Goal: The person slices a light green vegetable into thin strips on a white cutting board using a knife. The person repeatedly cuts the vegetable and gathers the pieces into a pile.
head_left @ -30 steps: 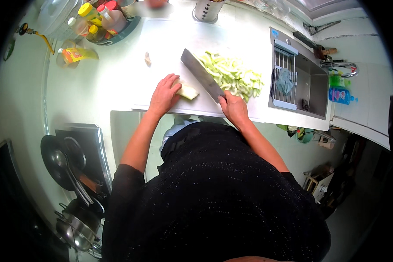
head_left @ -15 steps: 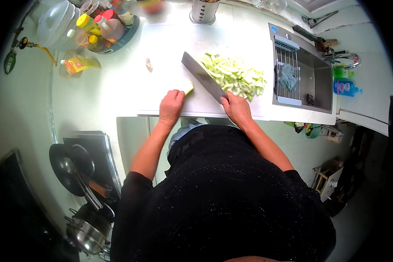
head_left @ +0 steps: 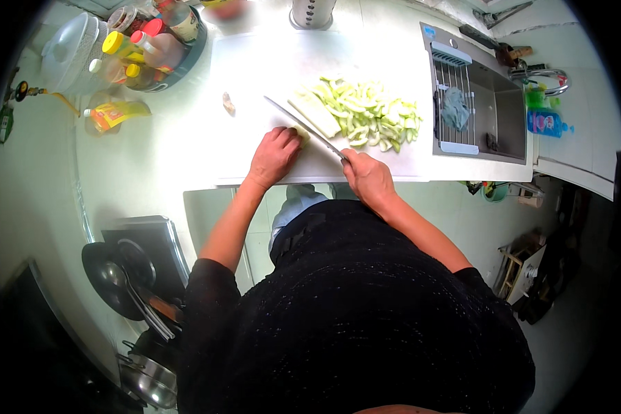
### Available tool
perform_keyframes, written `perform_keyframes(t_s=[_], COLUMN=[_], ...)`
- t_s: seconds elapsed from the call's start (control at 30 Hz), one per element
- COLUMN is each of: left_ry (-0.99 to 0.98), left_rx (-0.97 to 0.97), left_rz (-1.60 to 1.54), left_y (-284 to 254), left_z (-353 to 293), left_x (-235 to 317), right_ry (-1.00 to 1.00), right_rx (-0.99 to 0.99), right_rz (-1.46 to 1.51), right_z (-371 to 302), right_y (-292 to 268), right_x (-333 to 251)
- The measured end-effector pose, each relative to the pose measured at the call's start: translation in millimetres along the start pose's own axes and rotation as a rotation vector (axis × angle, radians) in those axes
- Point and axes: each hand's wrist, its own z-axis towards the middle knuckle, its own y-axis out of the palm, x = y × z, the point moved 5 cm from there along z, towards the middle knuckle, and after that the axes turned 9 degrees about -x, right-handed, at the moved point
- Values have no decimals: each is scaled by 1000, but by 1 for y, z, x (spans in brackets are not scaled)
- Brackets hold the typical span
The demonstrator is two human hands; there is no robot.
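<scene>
My right hand (head_left: pixel 370 178) grips a kitchen knife (head_left: pixel 300 124) by its handle. The wide blade now appears nearly edge-on and slants to the far left. On the blade's left side, my left hand (head_left: pixel 277 155) has its fingers curled over a pale green vegetable piece (head_left: pixel 303 135), mostly hidden under them. Just right of the blade lies a long pale vegetable chunk (head_left: pixel 315 114). Beyond it spreads a heap of light green vegetable slices (head_left: pixel 376 114). All of this rests on a white cutting board (head_left: pixel 252 148). A small brownish lump (head_left: pixel 228 103) sits toward the board's left side.
Bottles and jars crowd a dark tray (head_left: pixel 186 62) at the far left, with a yellow-labelled bottle (head_left: pixel 117 115) lying nearer. A perforated metal holder (head_left: pixel 312 12) stands at the back. To the right is a sink (head_left: pixel 500 114) with a drying rack and blue-grey cloth (head_left: pixel 455 109).
The knife has turned from showing its broad face to nearly edge-on and shifted left, exposing the long chunk. My left hand has moved slightly away from me, fingers curled over the piece.
</scene>
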Motion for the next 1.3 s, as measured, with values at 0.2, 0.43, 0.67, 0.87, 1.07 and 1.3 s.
perform_keyframes(t_s=[0.2,0.43,0.67,0.87,1.07,1.3], left_ry=[-3,17,-1,11,40,23], left_rx=[3,-58,-33,40,44,74], left_rz=[0,-67,-96,-110,-82,-127], left_y=[10,9,9,4,9,9], left_z=[-5,-2,-1,1,-4,0], left_x=[-6,-10,-13,-11,-12,-14], right_ry=[48,163,182,126,161,178], right_rx=[-71,-118,-77,31,-56,-58], right_rz=[-91,-83,-74,-54,-84,-92], right_z=[-12,-28,3,14,-18,10], right_y=[-7,-10,33,29,-5,39], right_x=[-20,-25,-18,-15,-38,-15])
